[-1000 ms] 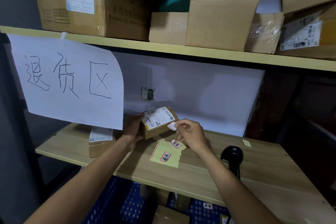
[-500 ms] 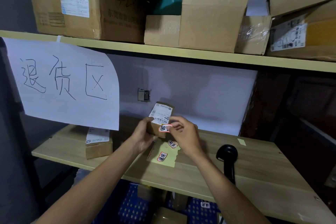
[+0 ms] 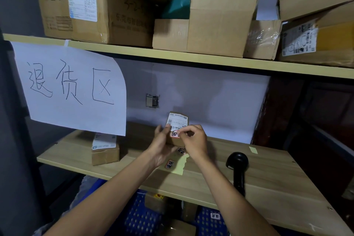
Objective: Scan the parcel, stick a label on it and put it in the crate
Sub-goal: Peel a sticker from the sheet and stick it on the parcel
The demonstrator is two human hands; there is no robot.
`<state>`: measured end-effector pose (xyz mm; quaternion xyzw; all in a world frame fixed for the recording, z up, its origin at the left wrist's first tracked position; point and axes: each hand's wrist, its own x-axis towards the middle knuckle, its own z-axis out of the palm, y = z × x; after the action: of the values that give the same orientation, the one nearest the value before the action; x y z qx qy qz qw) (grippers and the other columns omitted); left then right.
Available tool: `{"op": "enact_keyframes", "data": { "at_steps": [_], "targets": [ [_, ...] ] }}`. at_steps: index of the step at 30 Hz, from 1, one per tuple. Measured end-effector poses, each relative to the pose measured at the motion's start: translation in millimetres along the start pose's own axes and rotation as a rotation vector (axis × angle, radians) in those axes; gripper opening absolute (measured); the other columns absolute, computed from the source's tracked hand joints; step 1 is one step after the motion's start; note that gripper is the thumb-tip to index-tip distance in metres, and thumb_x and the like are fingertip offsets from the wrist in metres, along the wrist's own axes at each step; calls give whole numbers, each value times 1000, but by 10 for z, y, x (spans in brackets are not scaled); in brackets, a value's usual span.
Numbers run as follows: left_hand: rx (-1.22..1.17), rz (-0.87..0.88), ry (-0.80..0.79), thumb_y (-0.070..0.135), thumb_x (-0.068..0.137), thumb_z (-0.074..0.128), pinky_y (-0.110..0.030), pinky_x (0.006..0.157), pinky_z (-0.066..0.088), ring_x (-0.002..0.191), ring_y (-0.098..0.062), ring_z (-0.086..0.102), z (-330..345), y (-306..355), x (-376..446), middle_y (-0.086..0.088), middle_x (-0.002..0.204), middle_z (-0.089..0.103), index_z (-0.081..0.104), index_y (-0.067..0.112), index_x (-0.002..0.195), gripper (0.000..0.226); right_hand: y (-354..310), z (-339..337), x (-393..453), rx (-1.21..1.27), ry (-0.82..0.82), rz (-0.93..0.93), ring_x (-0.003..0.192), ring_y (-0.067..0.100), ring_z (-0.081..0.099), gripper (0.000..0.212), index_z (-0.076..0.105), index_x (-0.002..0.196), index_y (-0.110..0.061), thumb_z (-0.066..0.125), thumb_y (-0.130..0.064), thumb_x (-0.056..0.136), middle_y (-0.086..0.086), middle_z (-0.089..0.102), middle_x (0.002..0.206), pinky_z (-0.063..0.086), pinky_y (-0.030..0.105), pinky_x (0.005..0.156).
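Parcel (image 3: 177, 126) upright, gripped by left hand (image 3: 160, 145) fingers; right hand (image 3: 193, 142) fingers pinching label (image 3: 174, 133) against it.

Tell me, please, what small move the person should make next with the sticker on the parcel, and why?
Probably press the sticker flat with the right hand. It sits on the parcel just below the shipping label, the fingertips pinch its edge, and the left hand steadies the parcel upright. The blue crate waits below the shelf.
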<state>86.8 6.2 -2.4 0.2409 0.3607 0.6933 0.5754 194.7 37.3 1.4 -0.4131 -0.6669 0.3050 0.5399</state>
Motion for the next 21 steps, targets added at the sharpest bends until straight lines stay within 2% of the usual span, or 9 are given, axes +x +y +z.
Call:
{"op": "enact_keyframes", "data": {
  "at_steps": [3, 5, 7, 9, 10, 12, 14, 16, 21],
  "targets": [
    [99, 13, -85, 30, 99, 46, -43, 81, 52, 87, -19, 63, 8, -33, -46, -5, 105, 66, 44, 21, 134, 37, 17, -42, -25, 3, 29, -21, 95, 24, 63, 28, 70, 68, -31, 76, -6, 77, -10, 57, 83, 50, 38, 91],
    [142, 14, -117, 36, 97, 47, -48, 90, 51, 89, -19, 64, 2, -39, -79, -5, 108, 66, 48, 20, 133, 39, 44, -71, -49, 20, 37, -28, 97, 26, 63, 23, 71, 72, -30, 77, -8, 78, -5, 60, 86, 50, 38, 91],
    [166, 2, -143, 40, 93, 53, -48, 93, 52, 92, -21, 65, -7, -50, -115, -5, 107, 65, 52, 21, 128, 40, 76, -107, -67, 61, 68, -28, 97, 21, 64, 11, 75, 86, -20, 76, -10, 80, 1, 67, 95, 50, 26, 89],
    [176, 4, -173, 34, 89, 61, -43, 89, 56, 95, -23, 67, -16, -85, -146, -6, 108, 66, 52, 18, 128, 43, 86, -161, -76, 93, 71, -20, 95, 12, 63, 20, 74, 101, -14, 77, -13, 81, 1, 70, 102, 44, 6, 80],
    [170, 13, -182, 29, 89, 64, -40, 85, 59, 95, -23, 67, -26, -100, -159, -7, 110, 66, 51, 14, 131, 47, 85, -190, -78, 105, 60, -11, 94, 9, 63, 23, 73, 105, -14, 77, -14, 82, 0, 71, 104, 42, 3, 77],
    [173, 32, -204, 23, 89, 64, -37, 78, 61, 97, -24, 69, -48, -110, -187, -7, 109, 69, 50, 14, 134, 48, 79, -237, -90, 109, 46, -7, 93, 7, 63, 22, 74, 103, -13, 78, -16, 82, -1, 72, 103, 45, 11, 80],
    [232, 35, -239, 26, 86, 67, -38, 83, 60, 100, -24, 70, -63, -109, -223, -5, 107, 73, 52, 18, 133, 50, 82, -272, -110, 110, 72, -8, 89, 5, 63, 14, 76, 94, -13, 78, -17, 81, 0, 72, 99, 47, 21, 81],
    [301, 39, -236, 25, 83, 71, -42, 89, 58, 98, -24, 72, -60, -109, -251, -6, 111, 71, 52, 20, 133, 54, 93, -293, -126, 117, 95, -9, 86, 5, 65, 9, 77, 89, -13, 78, -17, 80, 1, 73, 95, 49, 24, 80],
    [361, 51, -144, 31, 85, 70, -32, 71, 60, 93, -30, 74, -40, -84, -348, -12, 114, 67, 55, 21, 129, 48, 119, -334, -201, 109, 33, 15, 95, 18, 68, 11, 77, 93, -15, 75, -18, 82, 2, 73, 98, 54, 31, 88]
  ]
}}
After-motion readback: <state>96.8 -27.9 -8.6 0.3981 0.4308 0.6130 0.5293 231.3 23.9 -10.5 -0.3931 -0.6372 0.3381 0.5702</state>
